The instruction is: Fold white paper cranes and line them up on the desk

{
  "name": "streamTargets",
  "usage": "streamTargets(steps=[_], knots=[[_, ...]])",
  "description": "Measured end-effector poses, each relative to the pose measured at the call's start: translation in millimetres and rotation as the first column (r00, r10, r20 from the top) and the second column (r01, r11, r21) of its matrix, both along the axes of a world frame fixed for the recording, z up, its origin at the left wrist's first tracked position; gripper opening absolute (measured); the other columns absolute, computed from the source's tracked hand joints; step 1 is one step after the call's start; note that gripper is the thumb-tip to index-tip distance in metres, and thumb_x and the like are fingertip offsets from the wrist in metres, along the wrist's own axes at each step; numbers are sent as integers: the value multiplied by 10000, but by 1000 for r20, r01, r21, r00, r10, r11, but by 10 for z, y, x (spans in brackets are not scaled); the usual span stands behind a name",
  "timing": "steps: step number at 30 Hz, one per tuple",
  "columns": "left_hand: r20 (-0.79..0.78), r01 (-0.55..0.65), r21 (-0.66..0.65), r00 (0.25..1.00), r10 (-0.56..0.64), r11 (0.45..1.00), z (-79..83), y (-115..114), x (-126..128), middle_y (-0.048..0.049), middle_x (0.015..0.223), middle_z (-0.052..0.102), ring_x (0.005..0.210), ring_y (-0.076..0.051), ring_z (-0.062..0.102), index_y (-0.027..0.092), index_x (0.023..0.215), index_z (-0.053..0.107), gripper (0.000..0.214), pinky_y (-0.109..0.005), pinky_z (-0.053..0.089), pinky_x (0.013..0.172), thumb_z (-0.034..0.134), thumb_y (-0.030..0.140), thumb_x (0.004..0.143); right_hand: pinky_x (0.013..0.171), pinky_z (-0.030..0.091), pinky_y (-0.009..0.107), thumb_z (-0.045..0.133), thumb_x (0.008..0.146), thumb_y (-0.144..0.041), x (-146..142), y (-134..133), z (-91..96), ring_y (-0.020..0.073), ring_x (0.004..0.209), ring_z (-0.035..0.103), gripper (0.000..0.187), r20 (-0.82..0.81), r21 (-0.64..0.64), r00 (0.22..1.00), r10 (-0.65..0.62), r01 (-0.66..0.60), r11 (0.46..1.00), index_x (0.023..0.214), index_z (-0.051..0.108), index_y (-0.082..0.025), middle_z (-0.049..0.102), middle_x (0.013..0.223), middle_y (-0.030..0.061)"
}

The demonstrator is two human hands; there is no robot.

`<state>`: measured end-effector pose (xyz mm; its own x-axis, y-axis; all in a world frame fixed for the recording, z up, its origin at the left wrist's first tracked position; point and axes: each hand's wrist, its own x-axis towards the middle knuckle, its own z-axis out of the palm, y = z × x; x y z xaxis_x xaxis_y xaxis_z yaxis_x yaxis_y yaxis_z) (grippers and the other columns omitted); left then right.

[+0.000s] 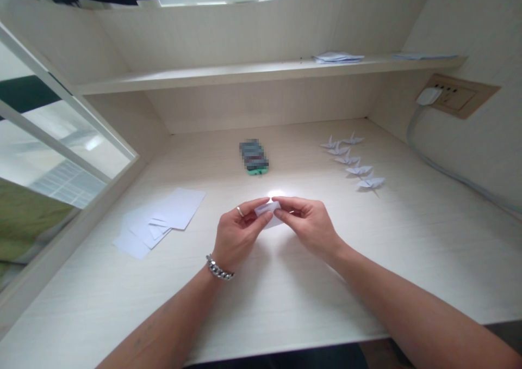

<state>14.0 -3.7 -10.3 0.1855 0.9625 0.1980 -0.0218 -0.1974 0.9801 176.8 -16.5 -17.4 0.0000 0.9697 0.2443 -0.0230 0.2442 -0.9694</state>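
Observation:
A small piece of folded white paper (269, 209) is held just above the middle of the desk, between both hands. My left hand (240, 227) pinches its left side with thumb and fingers; a ring and a chain bracelet are on this arm. On the opposite side, my right hand (308, 222) grips the paper's right edge between thumb and index finger. My fingers cover part of the folds. To the left lie several loose white paper sheets (183, 208), overlapping. Several white folded paper cranes (359, 170) stand in a row at the back right.
A phone-like object with a green edge (256, 170), its face pixelated, lies behind my hands. A shelf (204, 78) spans the back, bearing a stack of papers (337, 57). On the right wall, a white plug and cable (430, 96) sit in a socket panel (468, 97).

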Motion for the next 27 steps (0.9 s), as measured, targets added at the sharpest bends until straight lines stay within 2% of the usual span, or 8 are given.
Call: streamTargets(steps=[5,19,27], knots=[[-110,-49,95,992,59,994,-11,-3,1,-70,973,749,829,-193,703,197,976,751,245,-250,579,700,743,257,739,778,537,331,685,781,-223,-3,1,-7,206,889,671,276,39,24,999,-12,11,1000,1054,724,-214,723,993,62],[-79,-40,93,996,47,995,-10,1,12,-48,901,759,710,-143,694,188,919,751,198,-205,571,620,754,225,725,745,522,316,671,803,-239,-14,-2,-17,192,863,654,252,78,58,997,-15,11,998,1048,730,-228,717,953,58],[-107,-34,95,993,44,995,16,-7,11,-52,889,756,726,-148,689,179,895,750,159,-209,561,619,729,243,751,720,518,306,680,802,-271,-16,-4,-14,183,826,656,227,96,52,995,-29,24,998,1016,741,-223,723,916,53]])
